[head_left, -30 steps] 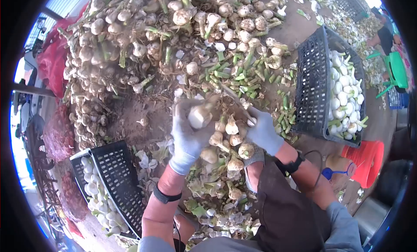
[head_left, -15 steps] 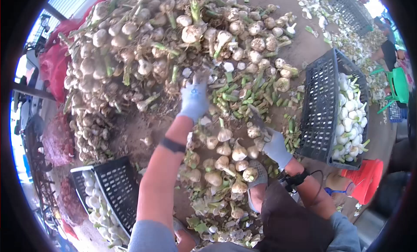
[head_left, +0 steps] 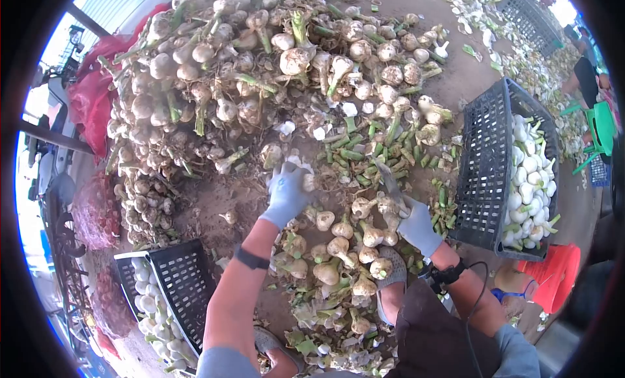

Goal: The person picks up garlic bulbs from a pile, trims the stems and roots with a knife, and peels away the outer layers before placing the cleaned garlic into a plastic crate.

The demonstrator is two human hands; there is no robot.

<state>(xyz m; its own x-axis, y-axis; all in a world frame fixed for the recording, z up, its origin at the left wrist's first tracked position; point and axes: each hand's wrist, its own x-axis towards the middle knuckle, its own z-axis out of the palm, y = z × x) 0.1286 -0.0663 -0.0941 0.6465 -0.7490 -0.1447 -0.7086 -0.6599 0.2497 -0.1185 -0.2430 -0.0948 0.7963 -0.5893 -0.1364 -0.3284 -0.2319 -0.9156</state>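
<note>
My left hand point(head_left: 286, 194), in a pale grey glove, curls its fingers around a garlic bulb point(head_left: 308, 181) above the bare dirt, just short of the big heap. In my gloved right hand point(head_left: 418, 227) is a knife point(head_left: 390, 182), its blade angled up and to the left over cut green stems point(head_left: 351, 154). Several trimmed garlic bulbs point(head_left: 340, 248) with dirty skins lie on the ground between my hands and my foot. Ahead, the large heap of untrimmed garlic point(head_left: 215, 72) still has its stalks and roots.
A black crate point(head_left: 482, 169) of white garlic stands at the right, another black crate point(head_left: 179, 283) at the lower left. A red bucket point(head_left: 555, 277) and a green chair point(head_left: 599, 130) are farther right. Pink net sacks point(head_left: 96, 209) line the left side. Another person sits at the far right.
My left hand has drawn back toward me from the heap's edge and now has a garlic bulb in it. My right hand keeps the knife in nearly the same place.
</note>
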